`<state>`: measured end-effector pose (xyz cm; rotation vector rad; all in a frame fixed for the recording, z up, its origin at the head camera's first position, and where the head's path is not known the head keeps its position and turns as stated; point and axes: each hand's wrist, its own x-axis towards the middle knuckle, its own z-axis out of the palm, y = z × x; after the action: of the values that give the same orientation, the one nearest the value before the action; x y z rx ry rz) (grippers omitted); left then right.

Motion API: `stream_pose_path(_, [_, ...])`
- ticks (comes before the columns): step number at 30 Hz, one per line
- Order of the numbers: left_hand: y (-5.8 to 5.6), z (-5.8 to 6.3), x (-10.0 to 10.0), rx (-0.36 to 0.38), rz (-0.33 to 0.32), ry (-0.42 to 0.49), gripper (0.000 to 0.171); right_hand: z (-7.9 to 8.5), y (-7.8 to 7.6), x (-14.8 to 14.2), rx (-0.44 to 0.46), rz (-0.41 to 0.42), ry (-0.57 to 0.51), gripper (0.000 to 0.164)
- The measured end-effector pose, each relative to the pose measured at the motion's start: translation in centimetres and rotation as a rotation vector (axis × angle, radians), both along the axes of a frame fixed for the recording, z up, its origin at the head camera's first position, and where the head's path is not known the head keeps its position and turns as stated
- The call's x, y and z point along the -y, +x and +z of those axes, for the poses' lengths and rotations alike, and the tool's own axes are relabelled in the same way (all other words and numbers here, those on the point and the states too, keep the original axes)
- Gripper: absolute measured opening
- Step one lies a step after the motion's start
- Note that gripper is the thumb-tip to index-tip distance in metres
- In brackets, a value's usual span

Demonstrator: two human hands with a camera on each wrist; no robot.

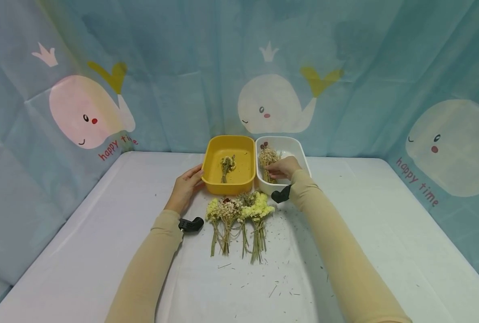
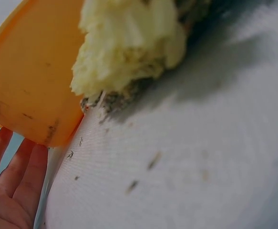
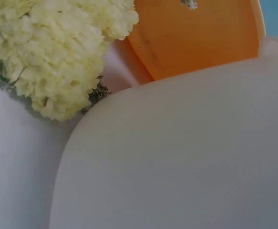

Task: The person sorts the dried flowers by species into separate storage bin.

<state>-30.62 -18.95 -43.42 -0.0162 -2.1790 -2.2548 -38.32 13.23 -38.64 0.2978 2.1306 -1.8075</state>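
My left hand (image 1: 185, 188) is at the left side of a yellow plastic tub (image 1: 209, 161); in the left wrist view its fairly straight fingers (image 2: 22, 174) touch the tub's outer wall. Inside the tub lies a small bunch of dried yellow flowers (image 1: 227, 165). My right hand (image 1: 285, 168) reaches into the white tub (image 1: 300, 152) and pinches the stems of a beige dried flower bunch (image 1: 268, 157). Small dark red heads (image 1: 264, 145) show at its top. The right wrist view hides this hand behind the white tub's wall (image 3: 177, 143).
Several dried bunches lie in front of the tubs, among them a pale yellow one (image 1: 257, 207) and a cream one (image 1: 228, 211). Stem bits (image 1: 272, 291) are scattered on the white table (image 1: 102, 233). A blue whale-print curtain (image 1: 175, 89) stands behind.
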Motion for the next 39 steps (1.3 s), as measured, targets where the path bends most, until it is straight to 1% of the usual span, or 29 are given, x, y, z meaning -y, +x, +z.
stream_pose_path(3, [0.0,0.1,-0.1,0.005,-0.003,-0.003,0.059,0.1,0.2,0.0,-0.022,0.005,0.01,0.031])
stream_pose_path(5, [0.2,0.3,-0.1,0.014,-0.01,-0.006,0.059,0.3,0.5,-0.1,-0.042,0.015,0.011,0.032])
stream_pose_path(10, [0.9,1.5,-0.2,0.04,-0.019,0.03,0.055,1.1,1.5,-0.6,-0.098,0.053,0.013,0.032])
stream_pose_path(14, [1.3,2.2,-0.5,0.045,-0.028,0.029,0.054,1.8,2.8,-1.3,-0.139,0.1,-0.014,0.036])
stream_pose_path(16, [1.3,2.2,-0.5,0.048,-0.028,0.023,0.054,2.2,3.7,-1.7,-0.159,0.136,-0.048,0.038])
stream_pose_path(19, [1.0,1.9,-0.5,0.046,-0.024,0.03,0.053,2.5,5.0,-2.1,-0.181,0.181,-0.088,0.041])
stream_pose_path(23, [0.4,1.0,-0.1,0.024,-0.012,0.017,0.054,2.8,6.5,-2.3,-0.184,0.201,-0.131,0.044])
stream_pose_path(25, [0.1,0.5,0.0,0.006,-0.012,-0.003,0.056,2.9,7.2,-2.3,-0.186,0.21,-0.145,0.043])
stream_pose_path(29, [-0.3,0.1,0.0,-0.018,-0.014,-0.029,0.059,3.1,8.7,-2.4,-0.176,0.222,-0.172,0.043])
stream_pose_path(33, [-0.2,0.4,-0.1,-0.005,-0.017,-0.025,0.058,3.0,10.4,-2.5,-0.153,0.244,-0.181,0.043])
stream_pose_path(39, [0.9,1.9,-0.3,0.031,-0.029,0.012,0.054,2.2,12.5,-2.8,-0.135,0.294,-0.174,0.045])
